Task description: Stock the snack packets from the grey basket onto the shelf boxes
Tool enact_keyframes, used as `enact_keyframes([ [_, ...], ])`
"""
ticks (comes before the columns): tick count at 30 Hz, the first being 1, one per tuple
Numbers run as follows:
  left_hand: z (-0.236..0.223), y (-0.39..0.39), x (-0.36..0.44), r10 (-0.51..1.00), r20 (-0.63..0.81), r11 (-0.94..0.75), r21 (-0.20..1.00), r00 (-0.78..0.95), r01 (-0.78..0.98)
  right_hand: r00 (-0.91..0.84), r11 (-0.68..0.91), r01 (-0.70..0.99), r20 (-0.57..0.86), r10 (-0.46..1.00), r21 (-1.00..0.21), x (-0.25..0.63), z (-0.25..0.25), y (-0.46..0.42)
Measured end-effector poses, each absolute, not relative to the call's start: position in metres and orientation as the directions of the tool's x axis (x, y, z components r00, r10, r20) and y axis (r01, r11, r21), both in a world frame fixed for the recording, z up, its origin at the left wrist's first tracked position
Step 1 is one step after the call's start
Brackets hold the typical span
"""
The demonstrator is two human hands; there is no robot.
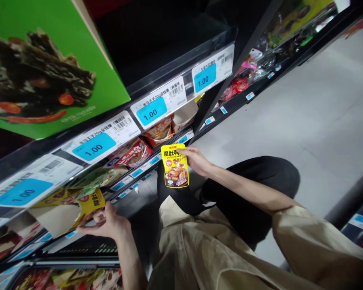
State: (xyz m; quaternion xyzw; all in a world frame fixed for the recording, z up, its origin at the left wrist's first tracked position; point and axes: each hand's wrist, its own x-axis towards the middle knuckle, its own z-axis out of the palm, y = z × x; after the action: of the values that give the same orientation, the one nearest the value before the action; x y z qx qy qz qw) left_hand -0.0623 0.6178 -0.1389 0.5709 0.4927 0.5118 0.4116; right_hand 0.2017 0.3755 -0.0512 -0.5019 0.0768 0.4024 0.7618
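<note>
My right hand (196,160) pinches a yellow snack pouch (176,171) by its upper right side. The pouch is upright, its front facing me, with "DUCK HEART" printed above a picture of food. Down at the lower shelf, my left hand (109,223) has its fingers bent around the end of another yellow pouch (92,204). That pouch leans out of an open cardboard display box (57,217); the left thumb lies along the box's front edge, and some fingertips are hidden behind the pouch.
Price tags (153,112) line the shelf edge above my hands. A large green box (109,92) stands on the upper shelf. Red pouches (134,152) and orange pouches (160,132) sit farther along the lower shelf. A basket (69,264) of packets is below. Grey floor (326,96) lies to the right.
</note>
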Motion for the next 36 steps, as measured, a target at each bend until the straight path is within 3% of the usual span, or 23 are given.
enact_keyframes([
  [8,-0.140,0.619,-0.061,0.980,0.200,-0.196,0.967,-0.010,0.164,0.653,0.224,-0.705,-0.493,0.575,-0.673,0.201,-0.050,0.375],
  [12,-0.137,0.619,-0.059,0.987,0.161,-0.155,0.974,-0.025,0.166,0.587,0.324,-0.787,-0.478,0.654,-0.524,0.208,-0.055,0.370],
  [16,-0.133,0.618,-0.058,0.987,0.158,-0.158,0.968,0.014,0.193,0.401,0.249,-0.896,-0.428,0.810,-0.368,0.216,-0.059,0.361],
  [22,-0.130,0.618,-0.055,0.995,0.103,-0.102,0.977,0.005,0.188,0.207,0.058,-0.919,-0.353,0.912,-0.389,0.214,-0.046,0.356],
  [31,-0.142,0.629,-0.057,0.993,0.118,-0.116,0.984,-0.007,0.136,0.204,0.036,-0.909,-0.368,0.907,-0.416,0.214,-0.049,0.357],
  [36,-0.142,0.627,-0.060,0.991,0.135,-0.137,0.980,0.025,0.142,0.184,0.048,-0.908,-0.294,0.938,-0.416,0.215,-0.054,0.360],
])
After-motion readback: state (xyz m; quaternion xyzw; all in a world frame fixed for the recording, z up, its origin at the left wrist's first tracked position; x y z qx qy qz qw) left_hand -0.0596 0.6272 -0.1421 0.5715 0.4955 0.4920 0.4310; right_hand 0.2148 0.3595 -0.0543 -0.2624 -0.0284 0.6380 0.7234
